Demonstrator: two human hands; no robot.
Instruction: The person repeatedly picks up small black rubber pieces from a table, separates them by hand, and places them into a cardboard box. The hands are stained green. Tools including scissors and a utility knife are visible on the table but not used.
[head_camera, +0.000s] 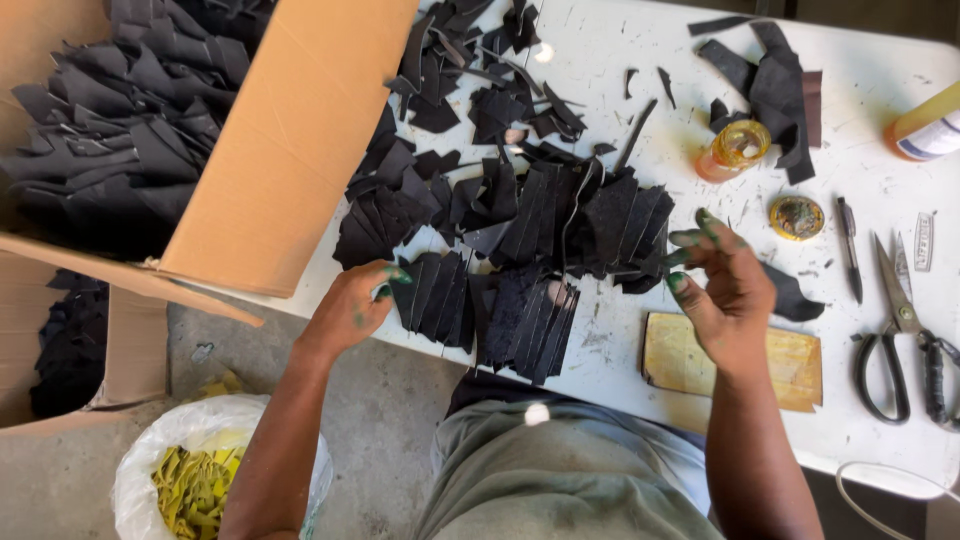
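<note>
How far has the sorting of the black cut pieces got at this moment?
Done: fanned stacks lie at the table edge, and the cardboard box holds many pieces. In hand: the left hand grips one stack; the right hand reaches another. Left: loose pieces scattered farther back.

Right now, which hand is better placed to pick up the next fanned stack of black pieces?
Left. The left hand already touches the fanned stack at the table edge; the right hand hovers open beside the farther pile.
</note>
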